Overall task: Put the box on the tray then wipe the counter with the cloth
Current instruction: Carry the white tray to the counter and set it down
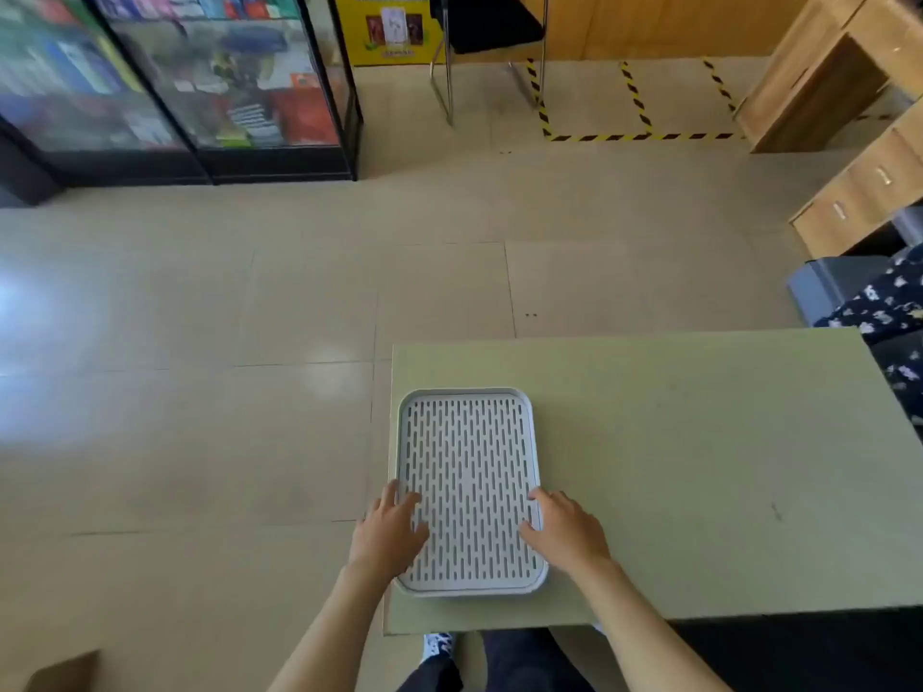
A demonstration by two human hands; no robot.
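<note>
Squaring up: counter [699, 467] bears slotted tray [469, 399] at its left edge. Left hand [392, 529] and right hand [567, 529] rest relaxed on the tray's side rims, clasping nothing. Box and cloth unseen. Judgement: steady tray inboard first.

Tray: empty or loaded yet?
Empty. The tray lies flat on the counter with its slotted surface bare; the left hand and right hand rest on its edges. No box in view.

One white slotted rectangular plastic tray [468, 442] on one pale green table [699, 467], two bare hands, left [387, 534] at seven o'clock, right [567, 534] at five, one black chair [492, 30] at twelve
</note>
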